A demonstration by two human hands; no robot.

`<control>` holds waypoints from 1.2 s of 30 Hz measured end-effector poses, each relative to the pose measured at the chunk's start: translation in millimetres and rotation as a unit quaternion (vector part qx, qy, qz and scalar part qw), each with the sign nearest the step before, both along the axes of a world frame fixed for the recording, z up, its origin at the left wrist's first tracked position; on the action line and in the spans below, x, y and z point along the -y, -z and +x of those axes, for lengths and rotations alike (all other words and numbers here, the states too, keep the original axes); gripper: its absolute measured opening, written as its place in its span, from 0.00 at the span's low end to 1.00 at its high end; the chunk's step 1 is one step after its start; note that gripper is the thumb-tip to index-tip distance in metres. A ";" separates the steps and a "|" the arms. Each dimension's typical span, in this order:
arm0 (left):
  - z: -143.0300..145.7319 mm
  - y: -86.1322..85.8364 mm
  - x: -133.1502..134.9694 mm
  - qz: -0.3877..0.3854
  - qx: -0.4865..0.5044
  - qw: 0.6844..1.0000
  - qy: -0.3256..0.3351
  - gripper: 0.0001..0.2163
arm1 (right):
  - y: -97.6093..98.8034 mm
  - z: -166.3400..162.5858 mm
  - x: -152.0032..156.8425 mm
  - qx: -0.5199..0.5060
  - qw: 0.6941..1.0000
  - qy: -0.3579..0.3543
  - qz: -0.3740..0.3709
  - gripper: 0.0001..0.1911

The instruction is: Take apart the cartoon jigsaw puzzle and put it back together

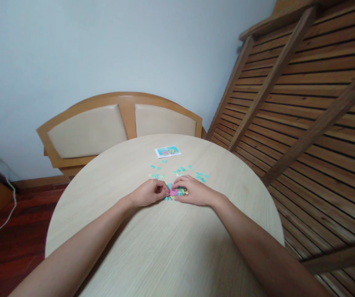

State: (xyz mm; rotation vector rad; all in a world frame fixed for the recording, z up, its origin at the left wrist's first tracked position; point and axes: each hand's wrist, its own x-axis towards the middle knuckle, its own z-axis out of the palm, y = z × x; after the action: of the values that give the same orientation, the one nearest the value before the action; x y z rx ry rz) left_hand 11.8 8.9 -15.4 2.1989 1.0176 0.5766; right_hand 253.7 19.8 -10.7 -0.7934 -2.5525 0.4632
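A small, partly joined jigsaw puzzle [182,191] in pink, yellow and teal lies flat on the round table between my hands. My left hand [148,192] is closed in a pinch at the puzzle's left edge, its fingertips on a puzzle piece [169,192] mostly hidden by them. My right hand [196,191] curves around the right part of the puzzle, fingers along its far side and thumb along its near side, covering some of it. A teal piece [166,199] lies just below my left fingertips.
Several loose teal pieces [182,169] are scattered beyond my hands, with more to the right [201,176]. A picture card [168,151] lies near the far edge of the table [152,255]. Behind stands a padded headboard [87,128]; slatted wood [304,90] leans at right.
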 end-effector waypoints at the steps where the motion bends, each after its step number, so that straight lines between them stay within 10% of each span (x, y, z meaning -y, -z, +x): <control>1: 0.3 -0.2 0.1 0.010 -0.011 1.000 -0.002 0.10 | 0.0 0.1 0.0 0.000 1.000 -0.001 0.000 0.18; 36: -5.8 -14.4 3.6 0.128 -0.106 0.986 0.017 0.08 | 3.0 1.2 -1.8 -0.003 1.000 -0.006 0.004 0.17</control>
State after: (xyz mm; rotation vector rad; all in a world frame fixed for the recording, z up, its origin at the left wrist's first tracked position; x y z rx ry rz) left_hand 6.0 5.3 -1.0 2.5440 1.0592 0.4885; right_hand 254.9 21.6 -13.7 -0.7743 -2.5537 0.4587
